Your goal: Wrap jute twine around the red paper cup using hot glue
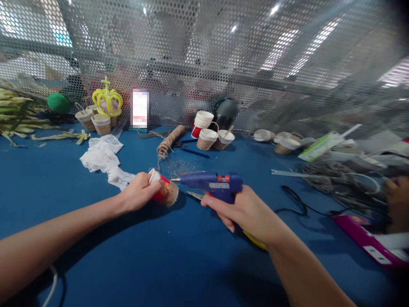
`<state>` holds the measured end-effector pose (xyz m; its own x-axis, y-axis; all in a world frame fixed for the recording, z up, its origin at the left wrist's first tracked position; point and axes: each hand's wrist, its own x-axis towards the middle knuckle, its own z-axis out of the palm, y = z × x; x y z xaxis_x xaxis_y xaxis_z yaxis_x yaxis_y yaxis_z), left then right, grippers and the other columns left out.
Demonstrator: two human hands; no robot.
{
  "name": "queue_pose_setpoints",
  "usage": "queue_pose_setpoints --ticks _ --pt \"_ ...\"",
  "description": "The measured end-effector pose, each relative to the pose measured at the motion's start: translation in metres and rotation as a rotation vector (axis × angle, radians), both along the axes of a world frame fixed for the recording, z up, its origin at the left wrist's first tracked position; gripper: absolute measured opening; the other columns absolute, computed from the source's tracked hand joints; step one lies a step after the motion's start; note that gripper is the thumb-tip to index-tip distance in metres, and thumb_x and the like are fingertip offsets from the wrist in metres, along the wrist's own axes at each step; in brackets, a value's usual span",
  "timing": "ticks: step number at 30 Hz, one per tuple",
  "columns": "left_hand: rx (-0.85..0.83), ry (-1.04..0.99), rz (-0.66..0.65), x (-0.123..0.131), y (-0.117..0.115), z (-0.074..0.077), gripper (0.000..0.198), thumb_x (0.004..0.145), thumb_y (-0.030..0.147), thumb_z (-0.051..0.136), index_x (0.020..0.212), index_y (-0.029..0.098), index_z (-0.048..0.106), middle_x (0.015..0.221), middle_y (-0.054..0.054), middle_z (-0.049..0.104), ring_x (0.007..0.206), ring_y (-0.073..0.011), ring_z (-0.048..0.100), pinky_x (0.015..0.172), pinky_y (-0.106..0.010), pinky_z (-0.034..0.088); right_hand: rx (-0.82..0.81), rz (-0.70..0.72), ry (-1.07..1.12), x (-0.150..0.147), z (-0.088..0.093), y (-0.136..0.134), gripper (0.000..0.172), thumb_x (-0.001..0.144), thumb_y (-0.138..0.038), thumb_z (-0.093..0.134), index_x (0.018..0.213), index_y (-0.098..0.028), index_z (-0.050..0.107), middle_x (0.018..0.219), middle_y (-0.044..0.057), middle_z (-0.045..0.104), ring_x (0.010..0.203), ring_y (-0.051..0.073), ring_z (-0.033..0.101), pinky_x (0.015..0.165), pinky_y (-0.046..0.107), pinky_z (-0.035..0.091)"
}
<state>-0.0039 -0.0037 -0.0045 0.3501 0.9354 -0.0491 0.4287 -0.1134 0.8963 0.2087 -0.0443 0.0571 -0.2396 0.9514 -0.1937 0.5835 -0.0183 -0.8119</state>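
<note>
My left hand [139, 191] is wrapped round a red paper cup [161, 189], tipped on its side with its white rim to the left. Brown twine [171, 195] is wound round the cup's base end. In my right hand [244, 209] is a blue hot glue gun [209, 181], its metal nozzle pointing left, close to the cup's side; whether it touches I cannot tell. Under my right hand lies a pair of scissors [194, 195] with yellow handles, partly hidden. A roll of twine [171, 138] lies behind the cup, with a loose end trailing toward it.
White lace [100, 155] lies left of the cup. Dark pliers [193, 150], stacked cups [203, 121] and twine-wrapped baskets [207, 139] stand behind. A magenta power strip [364, 238] and a black cord [294, 198] lie right. Another person's hand [396, 192] shows at the right edge. Perforated metal panel [179, 64] closes the back.
</note>
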Motion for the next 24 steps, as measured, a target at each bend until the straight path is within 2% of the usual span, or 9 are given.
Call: queue_pose_setpoints --ticks 2,4,6,8,12,18,21,24 --pt "-0.01 -0.018 0.018 0.0 0.0 0.0 0.023 0.072 0.028 0.037 0.051 0.018 0.032 0.049 0.006 0.026 0.045 -0.0072 0.023 0.041 -0.023 0.018 0.019 -0.04 0.133 0.005 -0.001 0.005 0.017 0.072 -0.033 0.054 0.075 -0.016 0.057 0.036 -0.008 0.042 0.034 0.007 0.04 0.04 0.02 0.036" --pt "-0.01 -0.035 0.027 0.0 0.0 0.0 0.024 0.072 0.029 0.037 0.051 0.018 0.032 0.049 0.006 0.026 0.045 -0.007 0.024 0.041 -0.022 0.018 0.054 -0.148 0.23 0.011 -0.005 0.014 0.017 0.069 -0.033 0.058 0.073 -0.016 0.057 0.045 -0.004 0.05 0.042 0.008 0.046 0.044 0.02 0.038" --pt "0.002 -0.052 0.032 0.0 -0.001 0.001 0.024 0.073 0.03 0.037 0.052 0.018 0.033 0.049 0.006 0.027 0.045 -0.0072 0.025 0.042 -0.022 0.02 0.068 -0.238 0.257 0.018 -0.011 0.025 0.02 0.064 -0.034 0.063 0.069 -0.015 0.058 0.063 0.001 0.059 0.057 0.01 0.053 0.054 0.02 0.043" --pt "0.012 -0.061 0.03 0.0 -0.002 0.001 0.025 0.073 0.032 0.037 0.052 0.017 0.035 0.049 0.005 0.028 0.046 -0.0075 0.026 0.042 -0.022 0.02 0.019 -0.28 0.233 0.022 -0.017 0.039 0.02 0.067 -0.035 0.061 0.07 -0.015 0.058 0.07 0.003 0.06 0.06 0.009 0.053 0.055 0.02 0.043" --pt "0.033 -0.075 0.006 0.0 -0.004 0.003 0.026 0.072 0.032 0.038 0.052 0.017 0.033 0.049 0.005 0.028 0.046 -0.007 0.024 0.042 -0.022 0.019 -0.032 -0.309 0.157 0.024 -0.028 0.065 0.025 0.074 -0.033 0.054 0.058 -0.014 0.052 0.057 0.001 0.053 0.045 0.006 0.044 0.043 0.019 0.038" --pt "0.062 -0.041 -0.027 -0.001 -0.005 0.003 0.026 0.074 0.031 0.037 0.052 0.016 0.035 0.049 0.005 0.029 0.047 -0.0073 0.025 0.042 -0.022 0.019 -0.047 -0.326 -0.032 0.017 -0.041 0.093 0.028 0.076 -0.033 0.053 0.054 -0.015 0.049 0.044 -0.002 0.045 0.036 0.006 0.04 0.038 0.02 0.035" --pt "0.093 -0.029 -0.049 -0.001 -0.006 0.002 0.027 0.075 0.031 0.035 0.052 0.017 0.035 0.049 0.005 0.029 0.046 -0.0072 0.025 0.042 -0.022 0.019 0.01 -0.328 -0.154 0.013 -0.047 0.102 0.031 0.076 -0.033 0.053 0.05 -0.016 0.048 0.044 0.0 0.047 0.04 0.009 0.045 0.042 0.022 0.037" --pt "0.125 -0.005 -0.066 -0.001 -0.007 0.004 0.029 0.075 0.031 0.036 0.049 0.018 0.031 0.048 0.005 0.026 0.044 -0.0065 0.023 0.041 -0.022 0.018 0.106 -0.303 -0.242 0.008 -0.044 0.101 0.028 0.073 -0.029 0.056 0.048 -0.017 0.05 0.051 0.005 0.054 0.059 0.017 0.055 0.053 0.026 0.04"
